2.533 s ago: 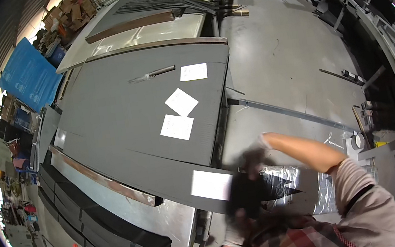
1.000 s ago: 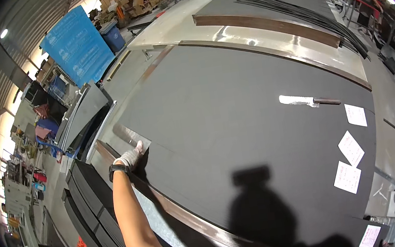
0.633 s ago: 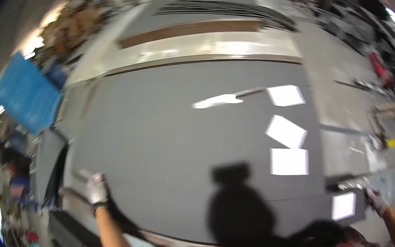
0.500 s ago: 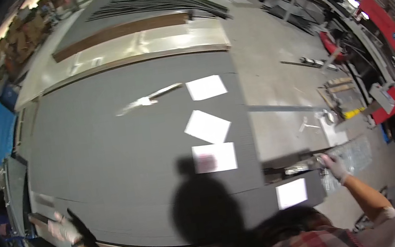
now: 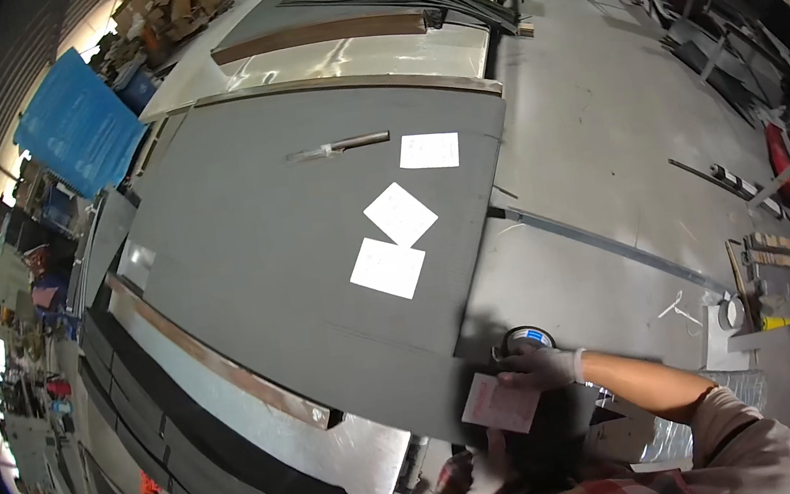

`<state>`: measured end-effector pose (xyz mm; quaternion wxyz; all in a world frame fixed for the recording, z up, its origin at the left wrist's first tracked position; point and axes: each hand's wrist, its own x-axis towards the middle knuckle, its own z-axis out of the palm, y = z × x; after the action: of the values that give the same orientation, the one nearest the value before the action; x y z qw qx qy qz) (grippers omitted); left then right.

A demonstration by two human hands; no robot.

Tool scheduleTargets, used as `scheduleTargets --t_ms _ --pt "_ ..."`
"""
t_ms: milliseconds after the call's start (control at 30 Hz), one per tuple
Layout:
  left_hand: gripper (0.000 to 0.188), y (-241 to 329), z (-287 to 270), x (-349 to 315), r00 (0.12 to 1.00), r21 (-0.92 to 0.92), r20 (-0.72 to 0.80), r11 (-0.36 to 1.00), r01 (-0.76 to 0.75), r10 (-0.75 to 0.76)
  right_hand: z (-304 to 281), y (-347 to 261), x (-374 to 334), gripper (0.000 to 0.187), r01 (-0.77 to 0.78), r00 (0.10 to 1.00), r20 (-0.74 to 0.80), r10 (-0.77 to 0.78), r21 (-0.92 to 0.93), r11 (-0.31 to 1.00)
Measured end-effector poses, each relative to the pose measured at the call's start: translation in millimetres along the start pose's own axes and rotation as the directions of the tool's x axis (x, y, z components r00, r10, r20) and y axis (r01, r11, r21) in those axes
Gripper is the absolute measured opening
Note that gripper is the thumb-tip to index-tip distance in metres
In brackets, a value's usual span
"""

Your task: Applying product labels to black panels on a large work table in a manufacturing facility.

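My right hand [image 5: 545,367], in a pale glove, comes in from the right over the near right corner of the dark grey sheet [image 5: 238,208]. Its fingers close around a black roll of tape [image 5: 529,337] with a blue and white core label. Just beneath these fingers is a white paper [image 5: 501,402] with reddish print, lying in shadow. My left hand [image 5: 492,458] is close to my body by the paper's lower edge; it is blurred and mostly dark, so its grip is hidden. Further up the sheet lie three more white papers [image 5: 401,214] and a knife-like tool [image 5: 340,145] with a brown handle.
A rusty metal bar [image 5: 219,358] runs along the left edge of the sheet. Beyond it are stacked black strips [image 5: 192,457]. Long dark rods [image 5: 381,1] and a brown beam [image 5: 320,35] lie on the far table. Clear plastic wrap [image 5: 664,440] lies beside my right arm.
My view has turned and shifted. The left hand has come from the sheet's left edge to near my body. My right hand has moved left from the wrapped items and now has the tape roll.
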<state>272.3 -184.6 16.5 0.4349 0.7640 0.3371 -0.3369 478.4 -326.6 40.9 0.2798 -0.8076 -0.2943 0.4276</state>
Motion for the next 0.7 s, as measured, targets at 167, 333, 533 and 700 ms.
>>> scheduleTargets --t_ms 167,333,533,700 --pt "0.060 41.5 26.8 12.4 0.879 -0.812 -0.465 0.344 -0.472 0.108 -11.3 -17.7 5.0 0.057 0.073 0.994 0.085 -0.073 0.005 0.997" --pt "0.040 36.5 17.0 7.0 0.753 -0.582 -0.641 0.546 -0.603 0.148 -28.1 13.4 13.4 0.043 0.333 0.943 0.235 -0.238 -0.593 0.734" --pt "0.042 73.5 -40.7 -94.4 0.785 -0.229 -0.369 0.770 -0.595 0.497 -55.9 -83.8 -83.0 0.037 0.704 0.710 0.237 -0.663 -0.250 0.665" --pt "0.010 3.1 -66.4 -82.0 0.881 -0.679 -0.090 0.619 -0.395 0.464 -101.3 -116.5 -55.9 0.026 0.479 0.604 0.565 -0.563 0.307 0.822"
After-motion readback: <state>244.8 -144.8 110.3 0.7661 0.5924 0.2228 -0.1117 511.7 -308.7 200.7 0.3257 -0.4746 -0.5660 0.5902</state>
